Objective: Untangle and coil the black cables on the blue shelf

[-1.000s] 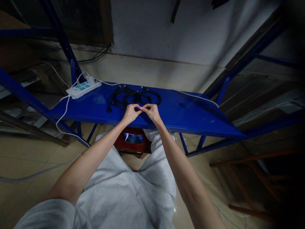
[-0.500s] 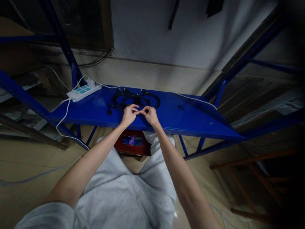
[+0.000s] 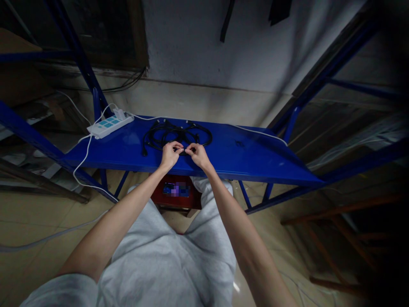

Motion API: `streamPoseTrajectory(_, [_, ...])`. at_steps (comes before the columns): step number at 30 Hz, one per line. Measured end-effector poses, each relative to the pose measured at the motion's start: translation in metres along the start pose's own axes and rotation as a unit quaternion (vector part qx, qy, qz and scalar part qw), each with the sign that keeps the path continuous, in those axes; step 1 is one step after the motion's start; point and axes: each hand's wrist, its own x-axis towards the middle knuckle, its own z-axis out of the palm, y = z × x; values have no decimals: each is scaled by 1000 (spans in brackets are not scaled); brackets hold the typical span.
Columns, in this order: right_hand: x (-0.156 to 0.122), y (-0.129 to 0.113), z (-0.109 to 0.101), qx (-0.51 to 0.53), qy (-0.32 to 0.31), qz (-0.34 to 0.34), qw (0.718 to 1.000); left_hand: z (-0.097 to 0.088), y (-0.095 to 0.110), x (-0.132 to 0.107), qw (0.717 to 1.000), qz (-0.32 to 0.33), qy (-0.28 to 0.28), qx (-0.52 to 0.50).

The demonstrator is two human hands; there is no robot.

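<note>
Both hands meet over the near edge of a blue metal shelf (image 3: 255, 157). My left hand (image 3: 169, 154) pinches a short piece of black cable between thumb and fingers. My right hand (image 3: 198, 154) pinches the same piece from the other side, its fingertips a small gap from the left ones. Just beyond the hands lies a loose coil of black cables (image 3: 177, 134) with several plug ends, flat on the shelf.
A white power strip (image 3: 110, 122) with teal sockets sits at the shelf's far left corner, its white cord (image 3: 83, 157) hanging to the floor. Another white cord (image 3: 262, 132) runs along the back edge. A red stool (image 3: 177, 192) stands under the shelf. Blue rack posts (image 3: 86, 72) rise on both sides.
The hands have drawn slightly apart and shifted a little towards the cable coil; the pinch on the black cable persists. The view has tilted slightly.
</note>
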Motion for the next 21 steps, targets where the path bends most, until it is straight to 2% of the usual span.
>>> streamPoseTrajectory(7, [1, 5, 1, 43, -6, 2, 999, 0, -5, 1, 998, 17, 5, 64])
streamPoseTrajectory(15, [2, 3, 1, 41, 6, 18, 999, -1, -2, -1, 997, 6, -6, 73])
streamPoseTrajectory(21, [3, 3, -1, 37, 44, 42, 997, 2, 3, -5, 989, 97, -40, 102])
